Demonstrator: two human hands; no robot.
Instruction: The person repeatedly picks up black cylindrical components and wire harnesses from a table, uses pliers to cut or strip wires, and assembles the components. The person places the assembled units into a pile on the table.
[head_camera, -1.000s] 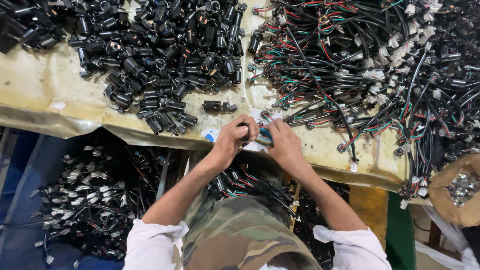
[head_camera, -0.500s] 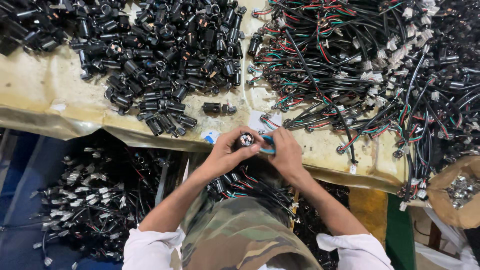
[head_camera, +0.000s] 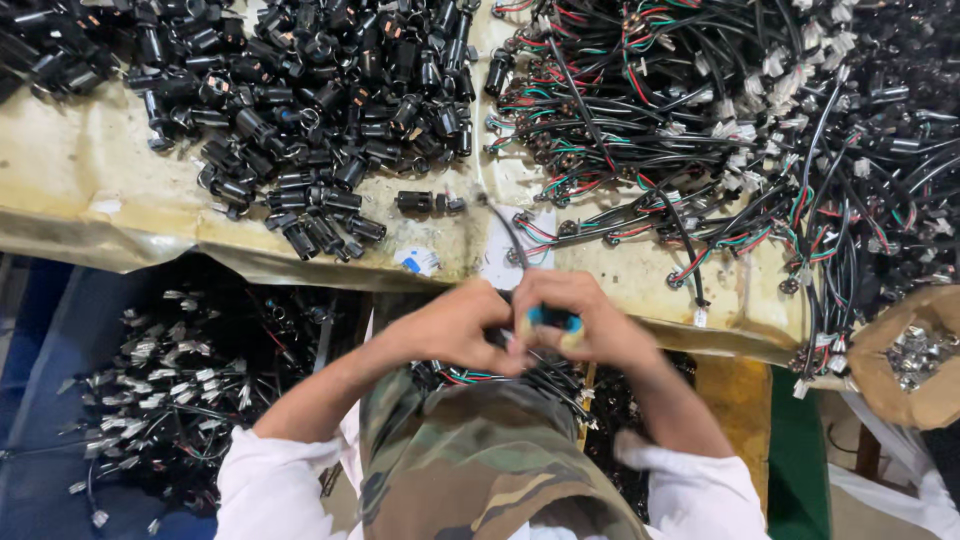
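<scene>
Left hand and right hand: both closed together on a small blue-tipped part, just off the table edge, above the lap. Black connectors heaped upper left; coloured wire bundles upper right.

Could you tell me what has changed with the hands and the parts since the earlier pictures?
Both hands have drawn back from the table edge toward the body. The left hand and right hand stay pressed together around a small blue part; nothing was let go. A thin black wire runs up from them. The pile of black cylindrical parts, the wired harnesses and the table stayed as they were.
</scene>
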